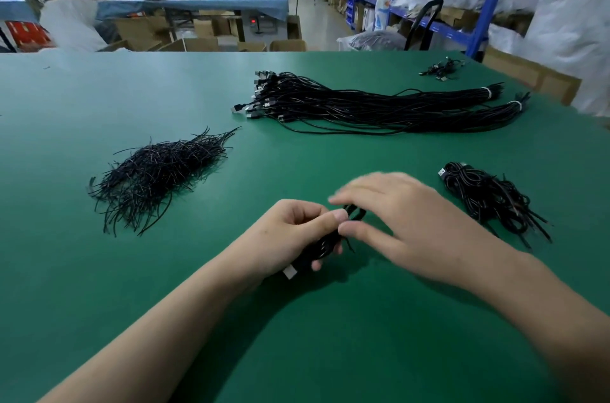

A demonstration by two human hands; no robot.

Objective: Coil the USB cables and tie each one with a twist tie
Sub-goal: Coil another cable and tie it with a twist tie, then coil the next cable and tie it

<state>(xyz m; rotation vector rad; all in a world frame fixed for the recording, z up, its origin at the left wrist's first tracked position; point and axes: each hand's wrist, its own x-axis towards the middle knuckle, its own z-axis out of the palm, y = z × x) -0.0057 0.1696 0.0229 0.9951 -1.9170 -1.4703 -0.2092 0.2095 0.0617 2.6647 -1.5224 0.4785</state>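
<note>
Far to my left on the green bench (99, 270) lies the heap of twist ties (155, 178), well apart from both hands. Next comes my left hand (287, 234), its fingers (317, 265) curled round the coiled cable (325, 242) with the thumb pressed on top, so the coil is clamped. The coil's long axis runs from the silver plug (289, 273), which pokes out below my palm toward me, up and away to the right, where the looped end shows. That end points straight at my right hand (416, 221), which is the nearer one for wrapping a tie. The right hand is blurred. It reaches over the loops with its thumb just beside my left thumb, but I cannot tell whether it pinches a tie. I judge the tying to be the step in hand. Farther back lies the bundle of loose cables (363, 105), and at my right the pile of done cables (491, 201).
</note>
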